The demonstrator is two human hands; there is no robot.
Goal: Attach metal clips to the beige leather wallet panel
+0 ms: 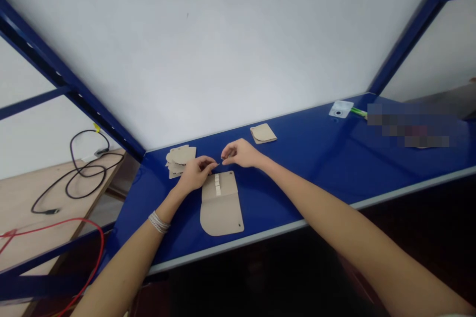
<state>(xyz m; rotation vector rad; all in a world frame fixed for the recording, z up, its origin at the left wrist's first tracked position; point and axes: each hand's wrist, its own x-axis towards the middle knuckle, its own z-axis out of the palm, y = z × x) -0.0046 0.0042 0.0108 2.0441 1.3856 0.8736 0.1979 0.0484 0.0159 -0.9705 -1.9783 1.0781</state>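
A tan, card-like flat piece (222,214) lies opened on the blue table, with a crease across its middle, rounded corners and small dark holes. A short strip of white segments (217,184) sits on its upper half. At its top left edge, my left hand (196,173) is closed in a pinch; whatever is between the fingertips is too small to name. Just to the right, my right hand (240,153) hovers with thumb and fingers pinched, a tiny bit of something showing at the tips. The two sets of fingertips are close together but apart.
Several tan cut pieces (180,158) are piled left of my left hand. A folded tan piece (263,133) lies near the wall. A white packet (341,109) and a green item (359,112) are farther right. Black cable (76,178) and red cable (101,242) lie left.
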